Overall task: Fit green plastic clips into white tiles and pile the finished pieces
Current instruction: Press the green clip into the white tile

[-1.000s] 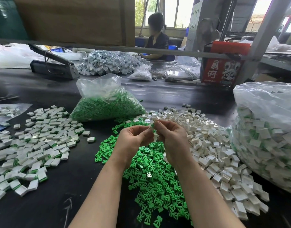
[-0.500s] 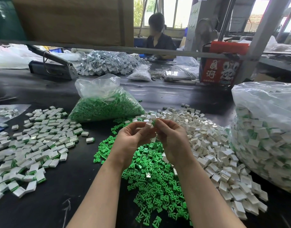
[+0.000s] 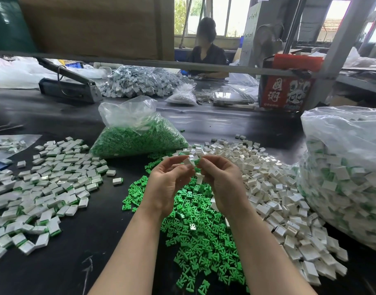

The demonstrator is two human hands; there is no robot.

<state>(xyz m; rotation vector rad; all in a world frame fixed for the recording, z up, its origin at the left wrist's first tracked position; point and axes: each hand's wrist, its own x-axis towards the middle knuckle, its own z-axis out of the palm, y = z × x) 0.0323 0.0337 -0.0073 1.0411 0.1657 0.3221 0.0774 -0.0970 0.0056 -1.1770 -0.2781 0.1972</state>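
Both hands meet above the loose green clips (image 3: 195, 235) in the middle of the black table (image 3: 65, 273). My left hand (image 3: 167, 184) pinches a small white tile (image 3: 188, 161) at its fingertips. My right hand (image 3: 221, 182) pinches a green clip (image 3: 197, 161) against that tile's edge, with another white tile (image 3: 199, 176) tucked in its curled fingers. A heap of empty white tiles (image 3: 274, 188) lies to the right. The finished tiles with green edges (image 3: 44, 188) spread over the left side.
A clear bag of green clips (image 3: 138, 137) stands behind the hands. A large bag of finished pieces (image 3: 344, 177) fills the right edge. Farther back lie a heat sealer (image 3: 67, 86), a grey pile of bagged parts (image 3: 140, 81), a red box (image 3: 287, 90) and a seated person (image 3: 206, 50).
The hands have opened slightly apart at the fingertips, and the white tile now shows plainly between them. Both stay above the green clips.
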